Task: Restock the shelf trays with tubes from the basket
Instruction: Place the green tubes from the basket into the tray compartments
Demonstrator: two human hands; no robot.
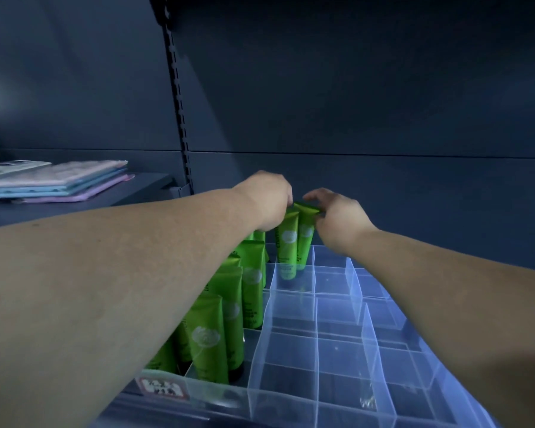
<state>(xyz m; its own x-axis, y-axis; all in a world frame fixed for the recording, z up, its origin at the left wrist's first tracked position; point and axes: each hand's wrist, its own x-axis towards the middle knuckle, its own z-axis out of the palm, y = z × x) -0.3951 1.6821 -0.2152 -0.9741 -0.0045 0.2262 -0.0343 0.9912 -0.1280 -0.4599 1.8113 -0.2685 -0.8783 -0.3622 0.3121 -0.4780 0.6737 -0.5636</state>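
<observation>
A clear plastic tray [337, 319] with a grid of compartments lies on the dark shelf. Several green tubes [217, 329] stand upright in its left columns. At the tray's far end two more green tubes stand side by side in the back compartments. My left hand [267, 200] grips the top of the left tube [288, 242]. My right hand [337, 216] pinches the crimped top of the right tube [305, 239]. Both arms reach over the tray. The basket is out of view.
A stack of flat pastel packets [53, 180] lies on the neighbouring shelf at the left. A slotted upright [179, 97] divides the dark back panel. A small price label [162, 389] sits on the tray's front lip.
</observation>
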